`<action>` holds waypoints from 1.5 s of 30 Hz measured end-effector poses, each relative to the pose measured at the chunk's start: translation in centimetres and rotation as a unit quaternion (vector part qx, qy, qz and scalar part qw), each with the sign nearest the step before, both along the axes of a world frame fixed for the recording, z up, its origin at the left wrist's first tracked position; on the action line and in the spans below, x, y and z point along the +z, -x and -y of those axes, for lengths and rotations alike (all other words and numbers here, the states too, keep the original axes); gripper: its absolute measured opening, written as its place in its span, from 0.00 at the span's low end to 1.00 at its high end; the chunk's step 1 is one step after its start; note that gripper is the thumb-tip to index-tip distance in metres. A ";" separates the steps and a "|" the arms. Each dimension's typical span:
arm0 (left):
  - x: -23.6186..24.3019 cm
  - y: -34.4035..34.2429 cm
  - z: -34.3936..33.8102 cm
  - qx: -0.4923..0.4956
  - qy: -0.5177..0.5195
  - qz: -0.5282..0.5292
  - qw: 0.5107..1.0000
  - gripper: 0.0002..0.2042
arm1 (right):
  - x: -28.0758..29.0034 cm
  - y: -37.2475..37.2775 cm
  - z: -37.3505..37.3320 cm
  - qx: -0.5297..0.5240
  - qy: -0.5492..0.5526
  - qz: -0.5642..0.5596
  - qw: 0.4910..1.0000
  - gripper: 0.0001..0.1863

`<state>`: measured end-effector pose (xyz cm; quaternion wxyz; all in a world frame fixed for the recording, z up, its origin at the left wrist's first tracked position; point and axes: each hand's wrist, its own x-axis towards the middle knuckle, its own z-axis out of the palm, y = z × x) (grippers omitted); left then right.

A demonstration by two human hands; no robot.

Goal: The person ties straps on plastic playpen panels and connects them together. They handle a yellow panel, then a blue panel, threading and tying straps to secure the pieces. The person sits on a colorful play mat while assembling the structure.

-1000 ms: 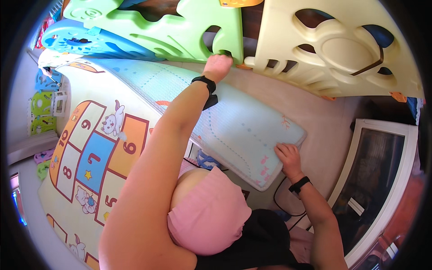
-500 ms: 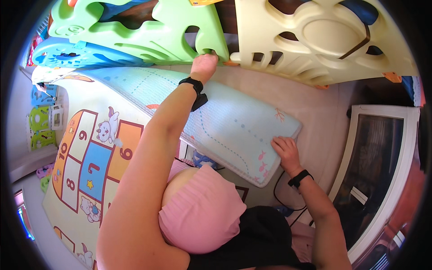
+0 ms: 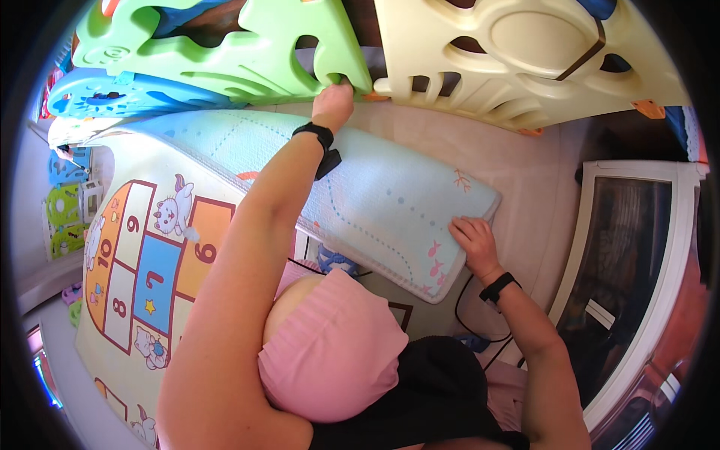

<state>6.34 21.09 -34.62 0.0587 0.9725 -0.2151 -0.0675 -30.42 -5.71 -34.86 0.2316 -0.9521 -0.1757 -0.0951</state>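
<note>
My left hand is closed around the lower edge of a green plastic fence panel, close to its right end. The fingertips are hidden by the panel. A padded play mat lies partly folded over, its pale blue side with dotted lines and pink fish turned up. My right hand grips the right edge of this fold, fingers on top and the thumb out of sight. To the left shows the mat's cream side, printed with a numbered hopscotch and white cats.
A cream fence panel stands right of the green one, and a blue panel lies to its left. On the right is a white-framed glass door. A black cable runs across the floor near my right wrist. Further panels stand far left.
The whole view has shifted slightly, so the panels and door sit a little higher in it. Both hands keep their places on the green panel and the mat.
</note>
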 end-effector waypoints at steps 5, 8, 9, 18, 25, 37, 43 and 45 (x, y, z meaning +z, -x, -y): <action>0.6 0.5 -0.9 -0.006 0.020 0.004 1.000 0.06 | 0.0 0.3 0.4 0.008 -0.004 0.006 1.000 0.19; 3.5 2.7 -2.4 -0.018 0.102 -0.016 0.994 0.04 | 0.2 0.9 0.7 0.000 -0.013 0.002 1.000 0.19; 6.0 4.1 -2.7 -0.025 0.139 -0.033 0.989 0.04 | 0.1 0.9 1.1 -0.003 -0.013 0.003 1.000 0.19; 17.8 17.9 -11.3 0.200 0.347 0.005 0.916 0.06 | 1.1 -0.8 3.3 -0.023 -0.078 0.012 0.997 0.18; 21.2 15.8 -11.5 0.189 0.337 0.170 0.907 0.09 | 4.1 -4.3 7.0 -0.022 -0.086 0.061 0.994 0.16; 2.1 -4.6 -12.1 0.552 0.619 -0.370 0.418 0.06 | 0.0 1.3 0.4 0.065 0.027 0.032 0.997 0.14; -0.3 -4.7 -7.7 0.494 0.700 -0.236 0.458 0.08 | 0.3 2.7 0.7 0.003 0.023 -0.021 1.000 0.19; 1.2 -5.7 -6.5 0.517 0.662 -0.199 0.505 0.09 | -0.6 3.1 1.2 -0.009 0.036 -0.048 0.998 0.23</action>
